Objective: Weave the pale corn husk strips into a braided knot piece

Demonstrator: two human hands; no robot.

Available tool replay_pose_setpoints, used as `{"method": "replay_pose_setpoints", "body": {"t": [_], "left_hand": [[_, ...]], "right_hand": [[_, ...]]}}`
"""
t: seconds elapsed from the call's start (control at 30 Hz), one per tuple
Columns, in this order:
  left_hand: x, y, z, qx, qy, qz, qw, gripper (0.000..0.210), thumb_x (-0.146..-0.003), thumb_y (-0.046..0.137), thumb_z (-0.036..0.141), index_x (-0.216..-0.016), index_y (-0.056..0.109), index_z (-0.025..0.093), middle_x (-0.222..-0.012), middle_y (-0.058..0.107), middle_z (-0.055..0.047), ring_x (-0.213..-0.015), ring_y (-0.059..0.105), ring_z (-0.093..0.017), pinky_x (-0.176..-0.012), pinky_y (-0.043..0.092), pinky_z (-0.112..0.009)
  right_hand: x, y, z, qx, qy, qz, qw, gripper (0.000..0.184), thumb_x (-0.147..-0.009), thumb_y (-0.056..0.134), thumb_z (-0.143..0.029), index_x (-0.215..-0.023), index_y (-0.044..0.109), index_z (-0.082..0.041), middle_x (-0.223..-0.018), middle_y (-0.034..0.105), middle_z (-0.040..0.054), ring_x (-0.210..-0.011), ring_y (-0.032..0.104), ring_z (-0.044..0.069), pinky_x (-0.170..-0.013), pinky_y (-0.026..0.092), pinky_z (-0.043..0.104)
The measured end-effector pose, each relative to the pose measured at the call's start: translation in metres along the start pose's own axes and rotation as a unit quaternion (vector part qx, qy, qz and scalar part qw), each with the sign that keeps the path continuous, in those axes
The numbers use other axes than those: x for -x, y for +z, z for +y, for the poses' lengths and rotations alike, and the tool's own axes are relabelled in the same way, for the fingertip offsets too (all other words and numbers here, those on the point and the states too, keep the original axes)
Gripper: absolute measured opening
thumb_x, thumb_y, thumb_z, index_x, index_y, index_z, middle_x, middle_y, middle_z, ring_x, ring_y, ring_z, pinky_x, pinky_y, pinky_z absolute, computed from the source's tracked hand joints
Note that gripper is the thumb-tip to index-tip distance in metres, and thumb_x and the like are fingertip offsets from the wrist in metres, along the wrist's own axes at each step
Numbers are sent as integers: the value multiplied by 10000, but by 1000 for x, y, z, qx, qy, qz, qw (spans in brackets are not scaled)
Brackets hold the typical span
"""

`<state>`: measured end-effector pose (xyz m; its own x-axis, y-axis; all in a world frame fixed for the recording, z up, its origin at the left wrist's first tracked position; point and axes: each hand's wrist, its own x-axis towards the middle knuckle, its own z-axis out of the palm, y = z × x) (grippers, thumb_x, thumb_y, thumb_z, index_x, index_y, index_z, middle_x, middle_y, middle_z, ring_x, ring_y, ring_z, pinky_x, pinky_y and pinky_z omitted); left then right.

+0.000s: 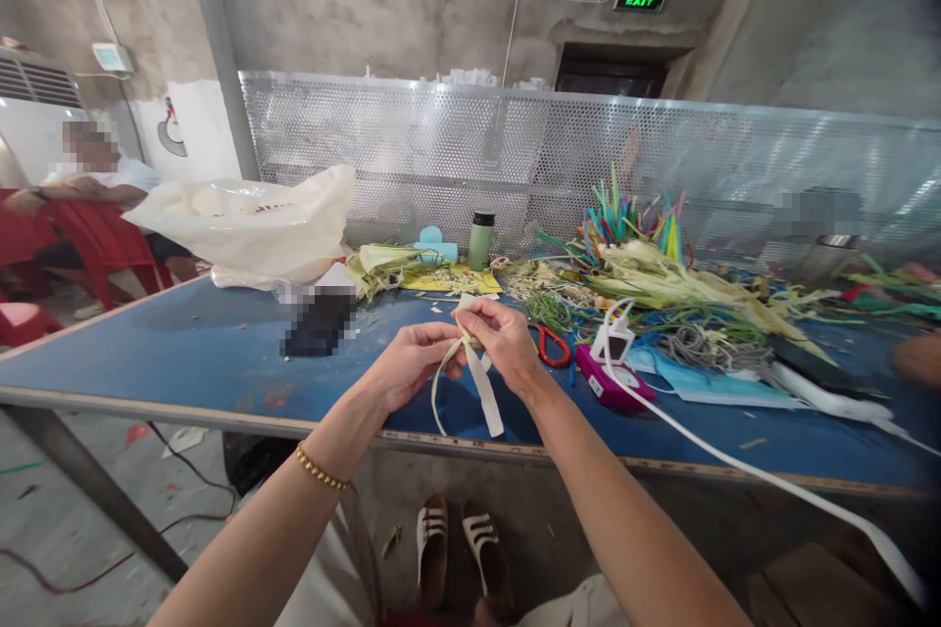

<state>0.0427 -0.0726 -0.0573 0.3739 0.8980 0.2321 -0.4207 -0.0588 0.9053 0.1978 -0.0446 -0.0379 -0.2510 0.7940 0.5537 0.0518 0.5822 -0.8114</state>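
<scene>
Pale cream strips point(483, 394), looking like flat husk or ribbon, cross in a small knot or loop between my hands, over the table's front edge. My left hand point(416, 361) pinches the knot from the left, thumb and fingers together. From the right, my right hand point(504, 338) grips the same strips with bent fingers. One wide end hangs down below the knot, and a thin strand curves down on the left. A short end sticks up above my right fingers. Scissors with red handles point(551, 345) lie just right of my right hand.
On the blue table point(213, 353) stand a white plastic bag point(257, 230) and a green bottle point(481, 240). Husks point(662, 279), colourful stems point(636, 225) and a magenta power strip point(614, 377) with a white cable point(735, 460) fill the right side. A person point(103, 171) sits far left.
</scene>
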Motion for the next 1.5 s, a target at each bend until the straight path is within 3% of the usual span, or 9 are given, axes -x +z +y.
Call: {"method": "replay_pose_setpoints", "body": {"t": [0.13, 0.37, 0.5, 0.6, 0.7, 0.83, 1.13, 1.3, 1.5], "left_hand": [[2, 1, -3, -51, 2, -21, 998, 257, -661, 821, 330, -796, 732, 130, -692, 629, -17, -574, 521, -87, -601, 418, -246], [1, 5, -4, -176, 80, 16, 981, 211, -699, 765, 325, -688, 695, 126, -658, 603, 0, -600, 487, -89, -588, 375, -225], [-3, 5, -5, -203, 123, 61, 970, 158, -725, 705, 272, -658, 646, 142, -606, 591, 7, -570, 532, -104, -578, 413, -229], [-9, 2, -6, -203, 124, 117, 964, 136, -722, 680, 275, -680, 650, 149, -583, 609, -4, -539, 584, -137, -569, 459, -258], [-13, -4, -9, -233, 134, 174, 947, 103, -705, 665, 248, -668, 643, 155, -580, 628, -13, -523, 598, -150, -557, 460, -266], [-16, -10, -12, -286, 135, 181, 931, 194, -718, 646, 252, -555, 593, 162, -541, 614, -23, -527, 578, -147, -560, 439, -264], [-13, -6, -9, -208, 152, 196, 946, 209, -695, 735, 323, -733, 726, 117, -746, 706, -67, -694, 603, -164, -639, 443, -266], [-12, -4, -8, -123, 163, 200, 958, 285, -597, 828, 322, -768, 737, 113, -692, 701, -49, -649, 592, -146, -622, 444, -258], [-12, -6, -8, -112, 178, 205, 956, 232, -587, 837, 306, -691, 740, 122, -617, 666, -28, -584, 551, -122, -601, 429, -254]], "right_hand": [[-1, -3, 1, 6, -16, -17, 1000, 213, -797, 676, -403, -832, 764, -211, -842, 658, 23, -821, 591, 161, -733, 453, 261], [-1, -3, 2, -19, 24, -71, 997, 216, -793, 674, -388, -788, 755, -188, -847, 711, 34, -834, 636, 186, -759, 476, 284], [-5, -6, 3, 7, 16, 47, 999, 255, -797, 662, -430, -832, 755, -195, -896, 727, 55, -868, 643, 204, -761, 476, 294], [-6, -9, 3, 32, 2, 120, 992, 305, -824, 620, -464, -761, 731, -187, -797, 708, 55, -763, 621, 184, -695, 462, 286], [-4, -9, 2, 70, -3, 83, 994, 362, -841, 597, -485, -674, 681, -175, -635, 635, 27, -618, 558, 152, -594, 422, 271], [0, -4, 2, 156, -30, -4, 987, 258, -817, 644, -371, -669, 646, -161, -607, 606, 6, -568, 506, 125, -535, 366, 251], [1, 0, 13, 242, -137, -46, 959, 96, -871, 571, -186, -824, 654, -178, -811, 695, 39, -744, 627, 158, -700, 445, 259], [2, 1, 13, 252, -138, -32, 957, 88, -863, 591, -179, -799, 652, -186, -769, 713, 30, -712, 638, 159, -694, 443, 261], [4, 4, 11, 255, -124, -20, 959, 128, -875, 588, -240, -772, 631, -178, -697, 691, 35, -630, 607, 152, -623, 419, 254]]}}
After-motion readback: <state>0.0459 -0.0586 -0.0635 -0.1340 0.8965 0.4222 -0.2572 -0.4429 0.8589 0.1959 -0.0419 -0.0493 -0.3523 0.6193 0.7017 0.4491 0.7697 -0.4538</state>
